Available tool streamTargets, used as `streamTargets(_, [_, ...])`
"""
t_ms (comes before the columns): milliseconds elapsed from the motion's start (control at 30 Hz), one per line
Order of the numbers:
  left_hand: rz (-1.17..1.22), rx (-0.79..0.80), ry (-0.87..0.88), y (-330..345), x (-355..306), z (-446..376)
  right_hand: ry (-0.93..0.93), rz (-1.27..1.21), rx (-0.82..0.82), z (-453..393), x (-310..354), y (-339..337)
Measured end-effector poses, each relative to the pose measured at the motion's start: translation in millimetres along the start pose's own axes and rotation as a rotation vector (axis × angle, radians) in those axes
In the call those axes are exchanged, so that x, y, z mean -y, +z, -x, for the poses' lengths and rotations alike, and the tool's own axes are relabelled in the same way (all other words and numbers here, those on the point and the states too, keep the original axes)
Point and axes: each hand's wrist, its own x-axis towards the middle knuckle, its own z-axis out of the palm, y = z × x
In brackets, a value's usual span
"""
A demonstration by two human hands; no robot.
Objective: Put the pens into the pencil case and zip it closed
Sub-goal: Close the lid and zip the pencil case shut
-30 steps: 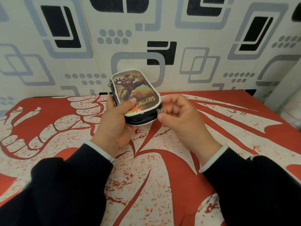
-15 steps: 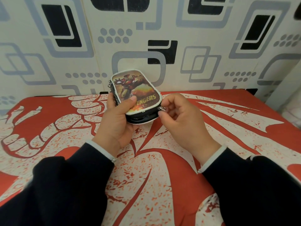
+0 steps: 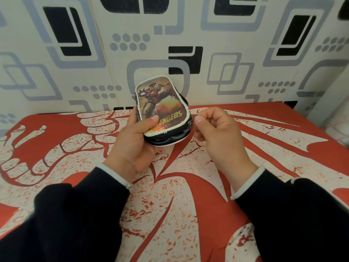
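Note:
The pencil case [image 3: 160, 103] has a picture of an armoured superhero on its lid, a white rim and black sides. It is held above the surface, tilted up towards me. My left hand [image 3: 136, 140] grips its near end, thumb on the lid. My right hand [image 3: 215, 133] pinches the small metal zipper ring [image 3: 196, 116] at the case's right near corner. A narrow gap shows along the near black edge of the case. No pens are visible.
A red and cream patterned cloth [image 3: 170, 205] covers the surface under my hands. A wall with grey and black geometric shapes [image 3: 226, 53] rises right behind the case. A pale edge stands at the far right [image 3: 328, 103].
The case has tipped a little more upright. My right hand has moved slightly right and up along the case's edge with the zipper ring.

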Motion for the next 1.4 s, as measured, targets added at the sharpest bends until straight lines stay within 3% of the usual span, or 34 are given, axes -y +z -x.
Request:
streamTargets(967, [-0.061, 0.266, -0.155, 1.0, 1.0, 5.1, 0.072, -0.099, -0.147, -11.2, -11.2, -6.6])
streamTargets(1267, [-0.049, 0.284, -0.162, 2.0, 2.0, 5.9, 0.1, -0.143, -0.136, -12.3, -11.4, -7.5])
streamTargets(1400, [-0.057, 0.282, -0.149, 1.1, 1.8, 6.5, 0.123, -0.259, -0.04, -12.4, -10.8, -7.2])
